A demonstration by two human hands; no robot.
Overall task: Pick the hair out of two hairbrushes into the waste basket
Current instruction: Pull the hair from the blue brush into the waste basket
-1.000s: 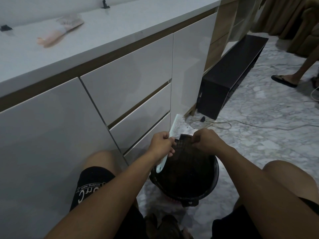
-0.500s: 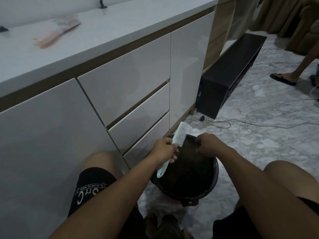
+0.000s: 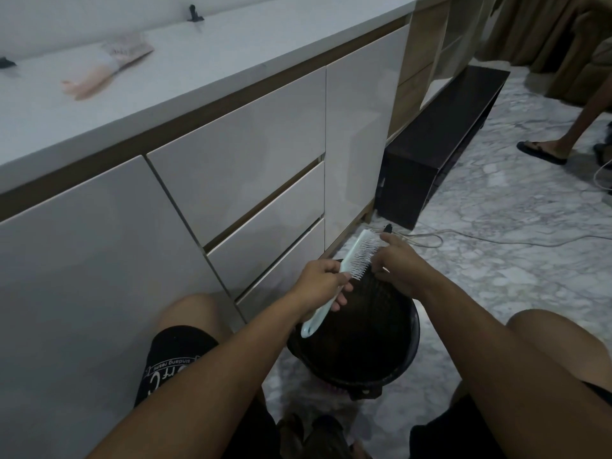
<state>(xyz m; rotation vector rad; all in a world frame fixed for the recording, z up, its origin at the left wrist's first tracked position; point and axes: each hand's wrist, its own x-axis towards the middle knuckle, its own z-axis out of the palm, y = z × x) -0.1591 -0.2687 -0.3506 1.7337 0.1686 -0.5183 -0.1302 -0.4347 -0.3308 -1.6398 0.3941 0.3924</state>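
My left hand (image 3: pixel 323 281) grips the handle of a pale blue hairbrush (image 3: pixel 356 256), held tilted over a black waste basket (image 3: pixel 405 356) on the floor between my knees. The bristles face right. My right hand (image 3: pixel 399 265) has its fingertips at the bristles of the brush head, fingers pinched into them; whether any hair is between them is too small to tell. A second hairbrush (image 3: pixel 106 69), pinkish with a pale head, lies on the white countertop (image 3: pixel 231 51) at the upper left, out of both hands' reach.
White cabinet drawers (image 3: pixel 248 154) stand close on my left. A dark low bench (image 3: pixel 440 140) sits beyond the basket, with a cable (image 3: pixel 480 240) trailing over the marble floor. Another person's sandalled foot (image 3: pixel 543 150) is at the far right.
My right hand has moved from above the basket up to the brush's bristles. The brush head has tilted slightly further from me.
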